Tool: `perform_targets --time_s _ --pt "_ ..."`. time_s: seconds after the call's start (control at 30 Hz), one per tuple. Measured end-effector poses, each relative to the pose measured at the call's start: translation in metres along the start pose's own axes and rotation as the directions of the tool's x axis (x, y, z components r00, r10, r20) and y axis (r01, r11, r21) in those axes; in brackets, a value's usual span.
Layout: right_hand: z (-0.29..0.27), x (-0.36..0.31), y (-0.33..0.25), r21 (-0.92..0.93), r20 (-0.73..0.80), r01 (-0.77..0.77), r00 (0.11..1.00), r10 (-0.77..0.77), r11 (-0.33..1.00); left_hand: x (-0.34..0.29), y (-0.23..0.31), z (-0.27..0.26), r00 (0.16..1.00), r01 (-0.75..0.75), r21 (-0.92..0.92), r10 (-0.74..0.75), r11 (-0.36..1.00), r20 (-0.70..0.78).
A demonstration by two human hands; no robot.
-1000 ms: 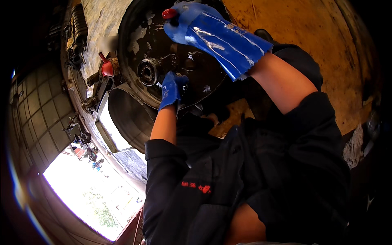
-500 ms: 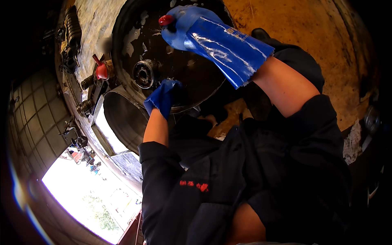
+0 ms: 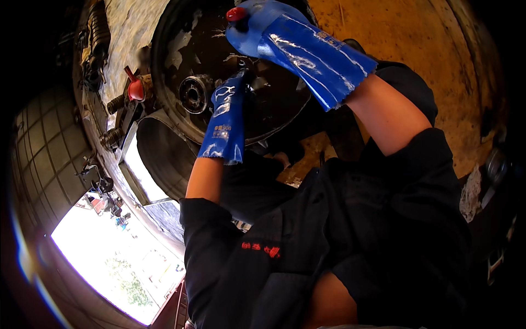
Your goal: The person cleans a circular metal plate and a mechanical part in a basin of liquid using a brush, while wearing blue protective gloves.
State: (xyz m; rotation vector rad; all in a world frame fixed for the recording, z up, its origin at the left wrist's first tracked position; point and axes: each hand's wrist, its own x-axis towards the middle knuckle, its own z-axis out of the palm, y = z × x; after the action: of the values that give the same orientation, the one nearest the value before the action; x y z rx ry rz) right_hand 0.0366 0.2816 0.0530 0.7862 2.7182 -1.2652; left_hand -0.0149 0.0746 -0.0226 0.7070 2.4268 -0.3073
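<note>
A large round tub [image 3: 160, 88] of dark, wet-looking contents, with pale patches like foam, lies before me. My right hand [image 3: 268, 27], in a long blue rubber glove, is closed above its far side round a red-ended handle [image 3: 236, 14]; the rest of that tool is hidden. My left hand [image 3: 233, 85], gloved alike, reaches into the tub's middle. Its fingers are dark and blurred against the contents, so their pose does not show. Left of it sits a ring-shaped metal part [image 3: 193, 94] with a hole in its centre.
Left of the tub are a red funnel-like piece [image 3: 135, 88] and coiled springs [image 3: 112, 138]. An open metal drum [image 3: 164, 151] stands beside the tub's near left edge. A stained orange-brown surface [image 3: 394, 27] spreads at the right. Bright daylight enters at lower left.
My left hand has moved farther into the tub, showing more of its glove cuff. My right hand has shifted slightly up and right, still gripping the red-ended handle.
</note>
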Motion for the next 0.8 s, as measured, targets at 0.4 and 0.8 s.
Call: perform_targets --time_s 0.4,0.8 --pt "-0.005 0.009 -0.021 0.015 0.106 0.001 0.994 -0.002 1.0 -0.019 0.021 0.018 0.997 -0.021 0.245 0.001 0.969 0.082" --pt "-0.035 0.006 -0.007 0.054 -0.015 0.005 1.0 -0.004 0.999 0.017 0.036 0.029 0.966 -0.053 0.15 0.013 0.987 0.259"
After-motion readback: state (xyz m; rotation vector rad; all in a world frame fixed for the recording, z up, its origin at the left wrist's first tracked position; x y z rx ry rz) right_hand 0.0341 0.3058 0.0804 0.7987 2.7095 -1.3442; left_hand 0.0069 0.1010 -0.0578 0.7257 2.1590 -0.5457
